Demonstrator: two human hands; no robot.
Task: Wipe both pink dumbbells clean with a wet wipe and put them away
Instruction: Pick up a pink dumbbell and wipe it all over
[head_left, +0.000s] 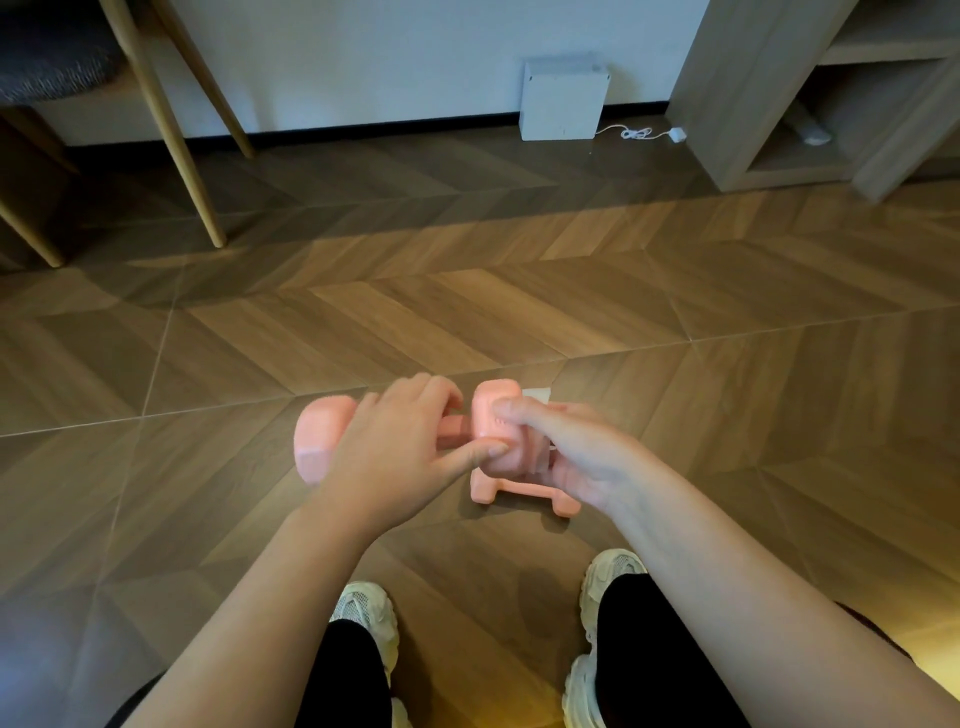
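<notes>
Two pink dumbbells, one wet wipe and your two hands show in the head view. Your left hand (395, 447) curls its fingers round the handle of the raised dumbbell (318, 439), while your right hand (576, 457) wraps that dumbbell's right head, fingers bent over what looks like the wet wipe (537, 395). The second dumbbell (498, 491) lies on the floor (519, 312) just beneath, so I judge you are mid-wipe on one; whether the other is clean I cannot tell, and neither is put away.
</notes>
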